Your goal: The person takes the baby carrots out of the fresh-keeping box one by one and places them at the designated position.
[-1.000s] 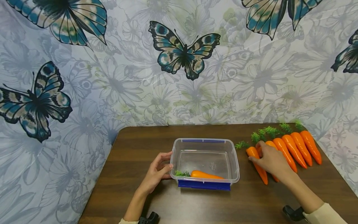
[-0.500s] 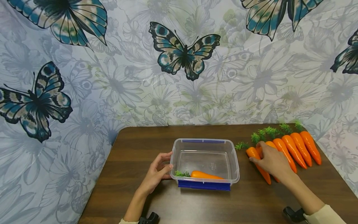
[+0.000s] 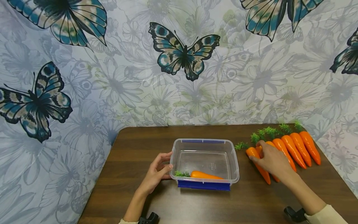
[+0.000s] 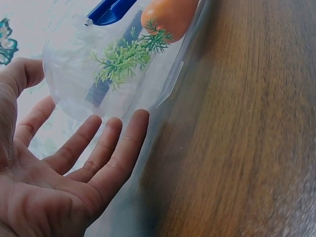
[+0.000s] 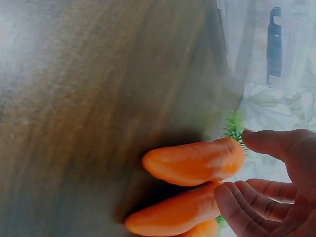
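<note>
My left hand (image 3: 154,171) rests against the left side of a clear plastic food container (image 3: 205,179) with blue clips, its fingers extended, as the left wrist view shows. Inside the container, along its near wall, lies one orange carrot (image 3: 205,175) with green leaves. My right hand (image 3: 269,160) reaches over the left end of a row of carrots. Its thumb overlaps the leftmost carrot (image 3: 264,174), and part of the second carrot (image 5: 173,212) shows between thumb and index finger. In the right wrist view the fingers are loosely bent at the carrots' thick ends.
Several more carrots (image 3: 296,151) lie side by side at the back right, their leaves toward the far edge. All stands on a brown wooden table (image 3: 134,149). Behind it hangs a butterfly-print cloth (image 3: 117,102).
The tip of the leftmost carrot has shifted slightly to the right under my right hand. My left hand and the container have stayed in place.
</note>
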A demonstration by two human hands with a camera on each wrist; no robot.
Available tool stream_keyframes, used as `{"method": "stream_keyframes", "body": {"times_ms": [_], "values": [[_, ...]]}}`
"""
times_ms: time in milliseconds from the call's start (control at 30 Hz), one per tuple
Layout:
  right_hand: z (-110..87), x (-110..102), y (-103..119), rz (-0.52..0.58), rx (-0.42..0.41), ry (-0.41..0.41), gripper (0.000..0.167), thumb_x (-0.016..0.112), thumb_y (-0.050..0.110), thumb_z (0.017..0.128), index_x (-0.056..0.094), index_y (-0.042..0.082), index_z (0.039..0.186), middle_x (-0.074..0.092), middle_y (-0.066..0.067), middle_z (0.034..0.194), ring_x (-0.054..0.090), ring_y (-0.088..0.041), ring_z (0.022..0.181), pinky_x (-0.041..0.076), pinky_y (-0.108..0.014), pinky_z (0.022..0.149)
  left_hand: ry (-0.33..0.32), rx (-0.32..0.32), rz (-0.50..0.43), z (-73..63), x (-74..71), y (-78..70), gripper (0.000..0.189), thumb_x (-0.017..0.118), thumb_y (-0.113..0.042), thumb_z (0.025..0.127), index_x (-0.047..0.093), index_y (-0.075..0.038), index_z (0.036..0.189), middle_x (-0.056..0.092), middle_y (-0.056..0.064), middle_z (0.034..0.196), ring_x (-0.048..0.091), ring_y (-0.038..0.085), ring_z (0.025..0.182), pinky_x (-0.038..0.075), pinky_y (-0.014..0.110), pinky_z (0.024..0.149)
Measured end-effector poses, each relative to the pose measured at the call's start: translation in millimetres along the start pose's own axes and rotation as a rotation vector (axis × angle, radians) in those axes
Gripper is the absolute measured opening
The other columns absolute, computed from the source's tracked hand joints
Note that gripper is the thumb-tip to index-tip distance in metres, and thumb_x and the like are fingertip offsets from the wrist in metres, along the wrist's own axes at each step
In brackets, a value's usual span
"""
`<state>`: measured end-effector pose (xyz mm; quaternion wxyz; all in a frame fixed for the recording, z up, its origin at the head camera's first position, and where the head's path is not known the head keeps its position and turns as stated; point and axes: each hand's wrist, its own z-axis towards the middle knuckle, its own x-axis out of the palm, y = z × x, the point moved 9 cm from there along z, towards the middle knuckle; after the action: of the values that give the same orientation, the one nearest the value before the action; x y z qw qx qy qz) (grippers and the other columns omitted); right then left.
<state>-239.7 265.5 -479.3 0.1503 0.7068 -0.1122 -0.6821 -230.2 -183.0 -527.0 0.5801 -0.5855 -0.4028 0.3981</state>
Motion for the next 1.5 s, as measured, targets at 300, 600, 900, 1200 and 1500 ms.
{"method": "stream_keyframes", "body": {"times_ms": [300, 600, 900, 1200, 1500], "values": [[0.9, -13, 22, 0.035, -0.039, -0.010, 0.060, 0.079, 0.051, 0.096, 0.064, 0.004, 0.131, 0.066, -0.001, 0.086, 0.054, -0.015, 0.066, 0.043, -0.031, 0.056, 0.004, 0.000, 0.001, -0.2, 0.2, -0.5, 0.052, 0.065, -0.013, 0.107, 0.048, -0.015, 0.157, 0.050, 0.028, 0.155, 0.064, 0.048, 0.129, 0.068, 0.044, 0.080], [2.0, -23, 62, 0.098, -0.132, -0.015, 0.052, 0.081, 0.044, 0.095, 0.067, 0.006, 0.127, 0.072, -0.001, 0.091, 0.057, -0.010, 0.066, 0.047, -0.029, 0.061, 0.007, 0.007, -0.011, -0.8, 0.2, -0.3, 0.053, 0.065, -0.012, 0.107, 0.048, -0.013, 0.157, 0.049, 0.030, 0.154, 0.064, 0.048, 0.129, 0.068, 0.044, 0.080], [3.6, -23, 103, 0.168, -0.241, 0.034, 0.040, 0.083, 0.039, 0.094, 0.070, 0.012, 0.120, 0.063, 0.008, 0.083, 0.050, -0.005, 0.062, 0.043, -0.024, 0.058, 0.005, 0.011, -0.010, -0.3, -0.4, 0.3, 0.052, 0.065, -0.012, 0.107, 0.048, -0.013, 0.156, 0.050, 0.029, 0.154, 0.064, 0.048, 0.129, 0.068, 0.045, 0.080], [7.0, -9, 128, 0.175, -0.268, 0.125, 0.044, 0.082, 0.049, 0.094, 0.069, 0.017, 0.121, 0.066, 0.008, 0.089, 0.055, -0.004, 0.065, 0.047, -0.024, 0.059, -0.002, 0.009, 0.003, -0.5, -1.1, 1.8, 0.051, 0.065, -0.013, 0.107, 0.049, -0.014, 0.156, 0.050, 0.028, 0.156, 0.062, 0.052, 0.130, 0.068, 0.045, 0.081], [9.2, 0, 150, 0.186, -0.324, 0.156, 0.040, 0.085, 0.044, 0.092, 0.071, 0.016, 0.116, 0.070, 0.004, 0.091, 0.058, -0.002, 0.070, 0.050, -0.023, 0.065, -0.006, 0.006, -0.002, -0.7, -1.0, 0.3, 0.052, 0.066, -0.012, 0.107, 0.049, -0.013, 0.156, 0.050, 0.029, 0.156, 0.062, 0.052, 0.131, 0.068, 0.043, 0.080]]}}
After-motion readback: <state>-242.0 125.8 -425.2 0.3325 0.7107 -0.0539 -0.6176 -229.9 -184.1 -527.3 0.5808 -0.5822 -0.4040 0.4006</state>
